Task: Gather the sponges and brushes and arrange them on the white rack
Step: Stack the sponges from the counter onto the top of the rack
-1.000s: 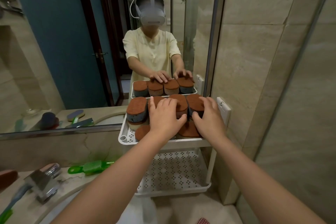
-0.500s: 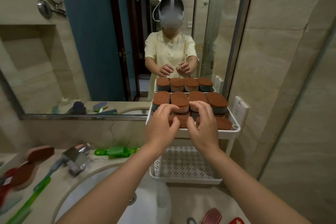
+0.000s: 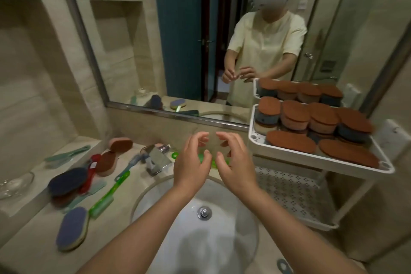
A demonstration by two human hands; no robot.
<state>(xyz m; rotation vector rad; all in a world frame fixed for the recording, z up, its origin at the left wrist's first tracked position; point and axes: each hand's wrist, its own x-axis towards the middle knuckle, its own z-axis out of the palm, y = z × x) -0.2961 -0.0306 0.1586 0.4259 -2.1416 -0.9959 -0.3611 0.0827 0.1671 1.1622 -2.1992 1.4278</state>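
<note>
Brown-topped sponges (image 3: 295, 113) already fill the top tier of the white rack (image 3: 311, 158), which stands to the right of the sink (image 3: 200, 240). Both hands hover over the basin, close together. The left hand (image 3: 191, 169) and right hand (image 3: 235, 169) each have loosely curled fingers and hold nothing.

What remains lies on the counter (image 3: 33, 258) to the left, well apart from the rack and nearer the left hand: a blue sponge (image 3: 72, 228), a long green brush (image 3: 106, 198) and more sponges further back. The brush's long axis runs diagonally, from the near left up toward the faucet (image 3: 155, 158). Another green brush (image 3: 175, 155) lies crosswise just beyond the hands, mostly hidden by them. It looks like the closest pick, within reach of either hand.
</note>
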